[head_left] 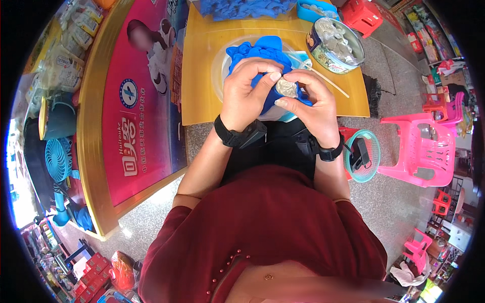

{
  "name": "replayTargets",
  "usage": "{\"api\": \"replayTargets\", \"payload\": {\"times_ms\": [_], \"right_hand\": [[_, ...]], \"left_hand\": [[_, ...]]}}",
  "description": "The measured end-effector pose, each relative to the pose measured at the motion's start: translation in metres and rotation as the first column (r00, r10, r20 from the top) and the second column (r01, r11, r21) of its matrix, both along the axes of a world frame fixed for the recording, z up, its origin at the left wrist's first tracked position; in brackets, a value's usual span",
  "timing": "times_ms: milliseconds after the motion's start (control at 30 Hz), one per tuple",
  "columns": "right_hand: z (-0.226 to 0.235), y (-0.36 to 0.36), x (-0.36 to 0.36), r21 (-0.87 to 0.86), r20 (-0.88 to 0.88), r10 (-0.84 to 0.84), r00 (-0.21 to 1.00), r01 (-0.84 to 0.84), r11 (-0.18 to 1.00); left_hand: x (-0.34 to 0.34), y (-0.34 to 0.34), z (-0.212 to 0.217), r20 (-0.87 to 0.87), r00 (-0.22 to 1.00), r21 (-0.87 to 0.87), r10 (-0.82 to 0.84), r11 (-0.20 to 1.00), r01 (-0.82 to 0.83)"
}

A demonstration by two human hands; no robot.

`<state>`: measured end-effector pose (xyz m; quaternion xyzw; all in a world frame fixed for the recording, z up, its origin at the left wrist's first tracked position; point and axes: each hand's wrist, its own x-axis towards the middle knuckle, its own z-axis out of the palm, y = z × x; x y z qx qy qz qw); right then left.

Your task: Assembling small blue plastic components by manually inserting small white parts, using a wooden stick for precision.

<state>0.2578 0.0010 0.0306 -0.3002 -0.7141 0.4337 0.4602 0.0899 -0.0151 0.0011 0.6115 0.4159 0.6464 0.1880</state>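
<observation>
A small round, pale silvery-beige piece with a wrinkled surface is held up between my two hands. My right hand grips it by the rim with thumb and forefinger. My left hand is closed too, its thumb tip and bent forefinger at the piece's upper left edge. Beneath the hands, a heap of bright blue, cloth-like pieces fills a clear plastic bowl. The curled lower fingers of both hands are partly hidden.
On the yellow table, a thin stick lies right of the bowl. Beyond it stands a round tin of similar pale pieces. More blue pieces lie at the back. A teal basket and pink chair stand right.
</observation>
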Motion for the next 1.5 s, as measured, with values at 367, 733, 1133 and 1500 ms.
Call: {"api": "replayTargets", "payload": {"times_ms": [367, 733, 1133, 1500], "right_hand": [[0.012, -0.008, -0.001, 0.24, 0.24, -0.075, 0.968, 0.015, 0.971], [0.003, -0.014, -0.006, -0.15, -0.134, -0.1, 0.986, 0.079, 0.986], [0.011, -0.012, 0.006, -0.096, -0.018, -0.098, 0.995, 0.096, 0.991], [0.006, -0.023, -0.009, -0.245, -0.092, -0.159, 0.983, 0.133, 0.96]], "left_hand": [[0.013, -0.014, 0.014, 0.523, 0.843, -0.151, -0.126, 0.96, 0.237], [-0.003, -0.012, 0.02, 0.584, 0.783, -0.251, -0.215, 0.87, 0.425], [0.006, -0.014, 0.013, 0.308, 0.944, -0.21, -0.116, 0.96, 0.187], [0.01, -0.014, 0.023, 0.631, 0.762, -0.231, -0.145, 0.903, 0.363]]}}
